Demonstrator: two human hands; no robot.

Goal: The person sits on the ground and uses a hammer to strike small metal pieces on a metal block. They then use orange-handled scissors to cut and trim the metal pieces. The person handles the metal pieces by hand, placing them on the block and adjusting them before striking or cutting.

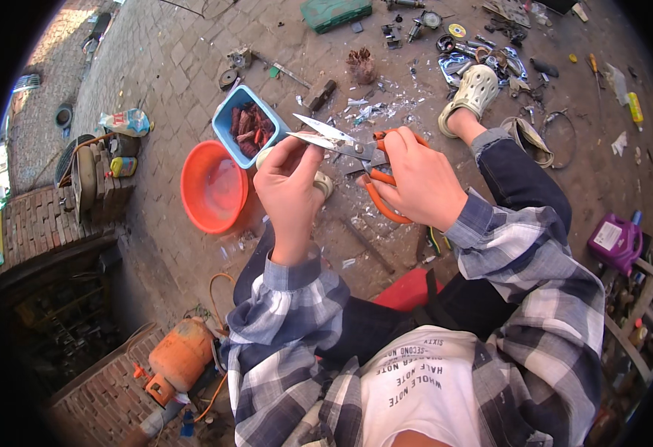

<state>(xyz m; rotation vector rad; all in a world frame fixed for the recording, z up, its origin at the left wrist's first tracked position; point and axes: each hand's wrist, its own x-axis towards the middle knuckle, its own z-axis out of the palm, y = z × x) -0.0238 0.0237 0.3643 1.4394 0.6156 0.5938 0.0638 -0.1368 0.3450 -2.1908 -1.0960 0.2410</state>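
Note:
My right hand (423,175) grips a pair of scissors (353,148) by its orange handles, the blades parted and pointing left. My left hand (290,182) is closed in a pinch beside the blade tips. What its fingers hold is too small and too hidden to make out. Just beyond that hand stands a light blue basin (226,123) with several dark red, rough-looking pieces (250,128) inside. An orange-red round basin (191,186) sits against it on the near left.
A hammer (319,94) and pale scraps (371,112) lie on the brick floor ahead. Metal parts (483,56) are heaped by my clog (477,88). A green case (335,13) is at the back. An orange gas cylinder (182,354) stands lower left, a purple jug (615,242) right.

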